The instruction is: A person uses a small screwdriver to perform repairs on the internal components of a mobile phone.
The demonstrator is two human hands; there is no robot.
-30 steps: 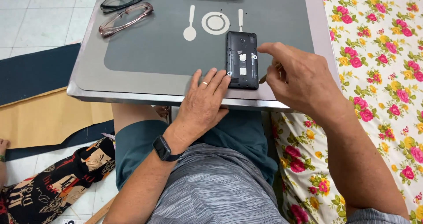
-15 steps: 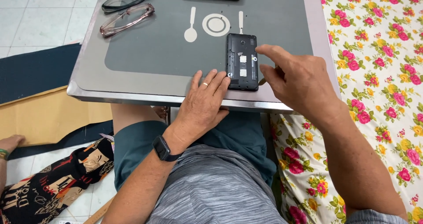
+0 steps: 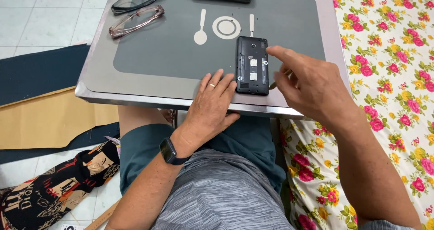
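Bare and flat, the left hand (image 3: 211,104) lies unclenched on the table (image 3: 135,83), fingertips against the left edge of the black phone (image 3: 252,65); the right hand (image 3: 312,87) hovers at its right side, forefinger out, perhaps pinching a thin tool. Back cover off, the phone lies near the table's front edge; it looks light, rigid and slick, its exposed slots delicate, so the long side edges seem the safest hold.

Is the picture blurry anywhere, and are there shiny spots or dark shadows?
In the head view, the opened phone and both hands look sharp, with no blur; light is soft and even, so the left hand casts only a faint shadow on the tray table; the table's metal front edge shines slightly; the two pairs of glasses show no strong glare; the right hand is evenly lit.
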